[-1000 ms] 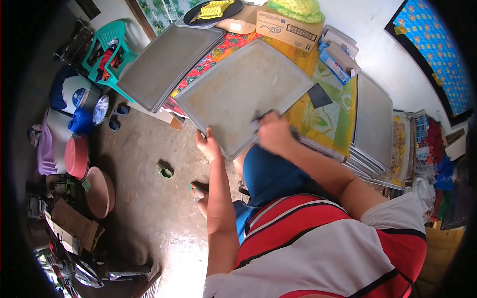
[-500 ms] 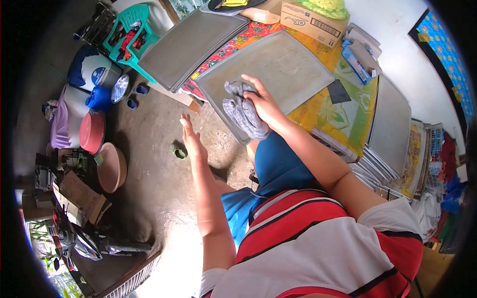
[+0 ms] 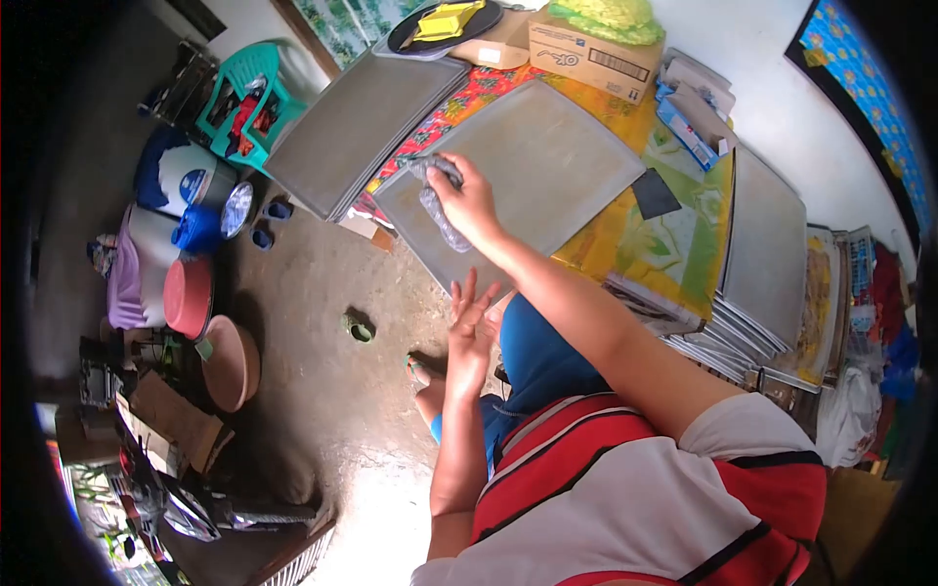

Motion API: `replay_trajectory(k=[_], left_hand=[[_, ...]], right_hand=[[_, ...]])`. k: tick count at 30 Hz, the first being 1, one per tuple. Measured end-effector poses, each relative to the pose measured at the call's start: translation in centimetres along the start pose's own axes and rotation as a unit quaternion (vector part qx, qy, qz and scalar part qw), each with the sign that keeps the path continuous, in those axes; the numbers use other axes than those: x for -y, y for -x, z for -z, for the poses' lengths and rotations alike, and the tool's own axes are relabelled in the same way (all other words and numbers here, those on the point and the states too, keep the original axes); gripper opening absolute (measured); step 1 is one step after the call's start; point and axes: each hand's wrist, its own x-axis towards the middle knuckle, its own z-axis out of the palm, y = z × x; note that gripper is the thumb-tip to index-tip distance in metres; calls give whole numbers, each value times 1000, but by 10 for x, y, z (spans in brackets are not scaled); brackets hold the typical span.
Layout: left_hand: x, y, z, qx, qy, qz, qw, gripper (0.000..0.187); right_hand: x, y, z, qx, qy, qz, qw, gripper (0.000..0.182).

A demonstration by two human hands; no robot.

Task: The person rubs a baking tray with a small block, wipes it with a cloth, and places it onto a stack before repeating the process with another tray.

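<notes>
Room with a bare concrete floor [image 3: 322, 420], table [image 3: 679, 239] by the wall under a yellow-green cover, red floral cover at its other end. Right hand [image 3: 469, 200]: closed on a bunched grey rag [image 3: 445, 225], thumb and fingers wrapped round the upper part, loose end hanging out below the grip. Rag is over the left corner area of a flat metal tray [image 3: 547, 156]; most of that tray runs out to the right of the grip and beyond it, lying at a slant on the table. Left hand [image 3: 472, 327]: just below the grip, near the tray's closest edge, fingers spread, holding nothing. Can't tell from this angle whether its fingertips touch the tray rim.

Left of and beyond the grip: stack of dark trays [image 3: 366, 127], with a black round plate [image 3: 410, 34] at its far end and a yellow thing [image 3: 449, 20] on that. Farther left, green plastic chair [image 3: 249, 73] with clothes on it. Beyond the grip, toward the wall: cardboard box [image 3: 586, 63]. Right of the grip, past the tray: black square [image 3: 655, 193] flat on the cover, then more stacked trays [image 3: 767, 234] beside the table.
</notes>
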Motion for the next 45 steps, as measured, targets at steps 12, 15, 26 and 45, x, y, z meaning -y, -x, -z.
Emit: replay_trajectory(k=[12, 15, 26, 45], left_hand=[[125, -57, 4, -190, 27, 63, 979, 82], [76, -53, 4, -166, 171, 163, 957, 80], [96, -60, -11, -202, 89, 139, 965, 73], [93, -50, 4, -141, 31, 67, 987, 94]], right_hand=[[-26, 13, 182, 140, 570, 91, 805, 56], [-64, -29, 198, 63, 601, 55, 795, 61], [-92, -111, 91, 188, 510, 176, 821, 51], [-133, -169, 39, 120, 596, 182, 772, 45]])
